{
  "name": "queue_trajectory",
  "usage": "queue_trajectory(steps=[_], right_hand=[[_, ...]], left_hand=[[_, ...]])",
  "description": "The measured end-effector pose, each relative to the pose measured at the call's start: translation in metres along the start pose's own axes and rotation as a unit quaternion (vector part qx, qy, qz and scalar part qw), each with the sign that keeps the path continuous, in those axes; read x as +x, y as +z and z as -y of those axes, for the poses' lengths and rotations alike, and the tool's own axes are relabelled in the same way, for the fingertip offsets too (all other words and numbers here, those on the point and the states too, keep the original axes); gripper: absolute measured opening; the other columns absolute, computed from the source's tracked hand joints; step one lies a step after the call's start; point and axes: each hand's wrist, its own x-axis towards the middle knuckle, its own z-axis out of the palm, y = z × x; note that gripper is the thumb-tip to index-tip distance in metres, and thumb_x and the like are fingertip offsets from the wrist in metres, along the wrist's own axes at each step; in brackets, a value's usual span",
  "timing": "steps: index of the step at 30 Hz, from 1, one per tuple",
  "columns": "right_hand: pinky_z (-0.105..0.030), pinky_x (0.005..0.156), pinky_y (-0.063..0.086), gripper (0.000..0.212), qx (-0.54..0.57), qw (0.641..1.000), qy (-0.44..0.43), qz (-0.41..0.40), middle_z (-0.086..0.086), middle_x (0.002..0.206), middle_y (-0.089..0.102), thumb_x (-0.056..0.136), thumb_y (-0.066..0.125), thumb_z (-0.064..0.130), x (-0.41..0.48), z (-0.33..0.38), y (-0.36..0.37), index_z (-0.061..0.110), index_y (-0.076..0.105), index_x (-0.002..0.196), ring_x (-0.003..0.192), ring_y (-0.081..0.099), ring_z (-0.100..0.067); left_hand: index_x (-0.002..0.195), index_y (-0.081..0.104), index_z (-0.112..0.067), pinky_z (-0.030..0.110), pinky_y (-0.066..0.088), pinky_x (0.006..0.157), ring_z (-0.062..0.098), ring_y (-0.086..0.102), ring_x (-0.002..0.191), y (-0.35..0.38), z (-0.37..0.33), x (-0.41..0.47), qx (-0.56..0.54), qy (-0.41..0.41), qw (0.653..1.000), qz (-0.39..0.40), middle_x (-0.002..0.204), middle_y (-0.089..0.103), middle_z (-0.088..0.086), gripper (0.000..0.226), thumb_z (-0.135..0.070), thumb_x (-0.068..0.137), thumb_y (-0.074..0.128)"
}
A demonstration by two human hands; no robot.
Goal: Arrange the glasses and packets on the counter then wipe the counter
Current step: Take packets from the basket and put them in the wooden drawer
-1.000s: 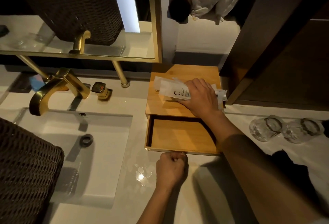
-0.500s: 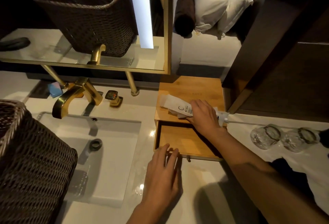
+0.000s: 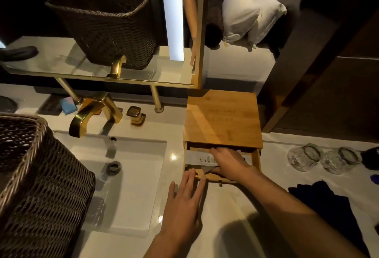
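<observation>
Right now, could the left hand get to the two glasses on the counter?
Probably not easily. The left hand rests at the drawer front, and the right hand and its forearm cross between it and the glasses, far to the right.

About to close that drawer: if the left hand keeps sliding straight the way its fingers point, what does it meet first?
The left hand points up and slightly right; its fingertips already seem to reach the open drawer's front edge. Going on, it would likely meet the white packet under the right hand. Depth is unclear.
</observation>
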Motion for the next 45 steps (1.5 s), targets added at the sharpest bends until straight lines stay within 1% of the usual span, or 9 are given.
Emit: queue_trajectory(steps=[9,15,22,26,30,33,36,40,45], right_hand=[[-0.044,0.095,0.050,0.090,0.082,0.993,0.036,0.078,0.001,0.129,0.055,0.061,0.052,0.092,0.002,-0.017,-0.015,0.035,0.043,0.131,0.114,0.054,-0.022],[-0.033,0.101,0.045,0.054,0.155,0.987,0.021,0.029,-0.001,0.137,0.053,0.097,0.053,0.051,-0.023,-0.012,-0.024,0.028,0.042,0.145,0.123,0.050,-0.017],[-0.031,0.098,0.046,0.033,0.176,0.981,0.020,-0.077,0.004,0.128,0.061,0.101,0.049,0.043,-0.045,-0.024,-0.025,0.026,0.060,0.127,0.119,0.055,-0.015],[-0.040,0.110,0.041,0.059,0.160,0.987,0.008,-0.030,0.011,0.144,0.050,0.095,0.027,0.072,-0.062,-0.021,-0.007,0.037,0.049,0.137,0.132,0.044,-0.010],[-0.047,0.124,-0.002,0.095,0.091,0.992,0.056,0.066,0.004,0.168,0.003,0.085,0.013,0.086,-0.056,-0.028,0.000,0.029,0.002,0.160,0.154,-0.004,-0.017],[-0.048,0.123,-0.002,0.103,0.080,0.991,0.090,0.066,-0.002,0.167,0.012,0.081,0.011,0.088,-0.039,-0.030,-0.005,0.022,0.005,0.160,0.153,0.005,-0.021],[-0.046,0.124,0.007,0.107,0.095,0.992,0.081,0.026,-0.003,0.165,0.017,0.079,0.017,0.090,-0.040,-0.025,-0.006,0.020,0.010,0.159,0.152,0.012,-0.022],[-0.042,0.125,0.004,0.116,0.140,0.988,0.034,0.057,0.006,0.168,-0.006,0.069,0.021,0.097,-0.079,-0.014,-0.007,0.027,0.002,0.160,0.153,-0.007,-0.014],[-0.032,0.117,-0.009,0.114,0.117,0.987,0.029,0.103,0.005,0.165,-0.018,0.074,0.029,0.092,-0.078,-0.009,-0.007,0.025,-0.009,0.158,0.150,-0.019,-0.012]], left_hand=[[0.145,-0.033,-0.039,0.045,-0.020,0.118,0.025,-0.026,0.150,-0.008,0.003,0.003,0.003,0.026,0.999,-0.026,0.161,-0.029,0.001,0.084,-0.034,0.098,0.036],[0.158,-0.007,-0.022,0.045,-0.006,0.126,0.028,-0.013,0.155,-0.005,0.007,0.033,0.029,0.074,0.995,-0.062,0.165,-0.016,0.005,0.074,-0.050,0.098,0.026],[0.159,-0.002,-0.023,0.040,-0.009,0.124,0.026,-0.014,0.155,-0.023,-0.001,0.077,0.015,0.059,0.998,0.001,0.168,-0.008,0.007,0.083,-0.072,0.094,0.008],[0.159,-0.002,-0.018,0.042,-0.005,0.126,0.028,-0.009,0.156,-0.029,-0.004,0.099,0.021,0.044,0.998,0.043,0.169,-0.004,0.009,0.067,-0.053,0.103,0.011],[0.156,0.020,-0.017,0.044,0.018,0.121,0.035,0.025,0.147,-0.037,-0.012,0.119,0.037,0.026,0.999,0.003,0.159,0.032,0.014,0.064,-0.043,0.101,0.039],[0.150,0.029,-0.018,0.042,0.029,0.116,0.031,0.038,0.137,-0.040,-0.019,0.121,0.049,0.029,0.998,-0.036,0.148,0.046,0.009,0.072,-0.037,0.088,0.062],[0.152,0.032,-0.022,0.045,0.024,0.122,0.031,0.025,0.149,-0.038,-0.018,0.108,0.023,0.061,0.997,-0.035,0.160,0.033,0.006,0.063,-0.039,0.095,0.053],[0.142,0.048,-0.026,0.046,0.030,0.120,0.029,0.025,0.151,-0.037,-0.005,0.086,0.015,0.145,0.989,-0.030,0.158,0.038,0.003,0.050,-0.045,0.100,0.027],[0.152,0.033,-0.024,0.043,0.005,0.125,0.026,0.008,0.156,-0.032,-0.005,0.086,0.074,0.135,0.988,0.002,0.167,0.020,0.006,0.062,-0.049,0.100,0.012]])
